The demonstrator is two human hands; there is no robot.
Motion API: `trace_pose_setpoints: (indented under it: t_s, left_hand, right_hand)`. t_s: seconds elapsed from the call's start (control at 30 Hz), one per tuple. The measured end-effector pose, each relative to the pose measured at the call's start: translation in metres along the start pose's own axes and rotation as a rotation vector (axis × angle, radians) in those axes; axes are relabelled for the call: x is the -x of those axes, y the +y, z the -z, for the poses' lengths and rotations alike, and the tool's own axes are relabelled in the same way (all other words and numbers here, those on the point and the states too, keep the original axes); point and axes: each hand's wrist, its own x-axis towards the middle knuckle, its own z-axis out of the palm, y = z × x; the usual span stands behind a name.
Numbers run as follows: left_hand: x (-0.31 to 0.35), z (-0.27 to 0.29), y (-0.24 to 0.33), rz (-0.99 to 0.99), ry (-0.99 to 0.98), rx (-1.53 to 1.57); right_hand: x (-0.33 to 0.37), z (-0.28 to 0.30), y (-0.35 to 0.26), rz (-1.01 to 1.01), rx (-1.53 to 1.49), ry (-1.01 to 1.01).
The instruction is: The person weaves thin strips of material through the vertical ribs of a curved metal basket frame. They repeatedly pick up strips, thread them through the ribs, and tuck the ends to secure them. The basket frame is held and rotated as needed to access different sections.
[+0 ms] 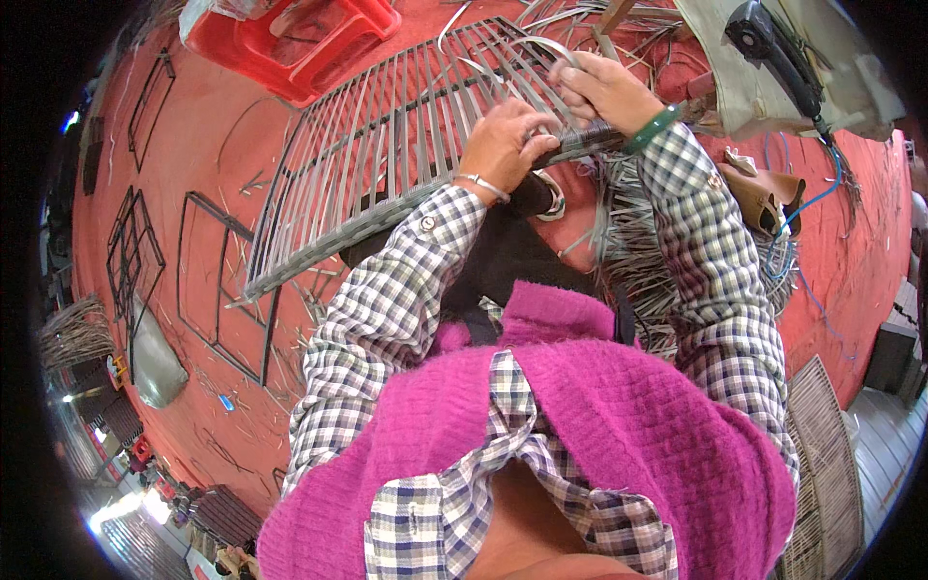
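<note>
A rectangular frame point(364, 155) strung with rows of flat grey strips lies tilted before me, its near rail wrapped in grey weave. Between the finger and thumb of my right hand point(611, 94), above its right end, is a loose flat grey strip point(543, 43) that bows up and away to the left. My left hand point(505, 145) rests at the frame's right part, close to the right hand. Its fingers are curled in, and what they grip is hidden. A green bangle is on my right wrist, a silver one on my left.
A red plastic stool point(333, 48) stands beyond the frame. Bare dark metal frames point(227, 280) lie on the red floor to the left. A bundle of grey strips point(633, 232) sits at right, near a brown bag point(764, 191). A black corded hand tool point(773, 56) rests on pale cloth.
</note>
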Motion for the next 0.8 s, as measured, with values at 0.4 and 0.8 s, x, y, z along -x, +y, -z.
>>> trace_pose_setpoints:
  t_s: [0.4, 0.8]
  left_hand:
    - [-0.007, -0.017, 0.020, 0.309, -0.053, 0.081]
    - [-0.007, -0.026, 0.019, 0.244, -0.021, -0.204]
  right_hand:
    - [0.002, 0.023, 0.020, -0.077, 0.705, 0.188]
    - [-0.073, 0.006, 0.054, -0.316, 1.147, -0.134]
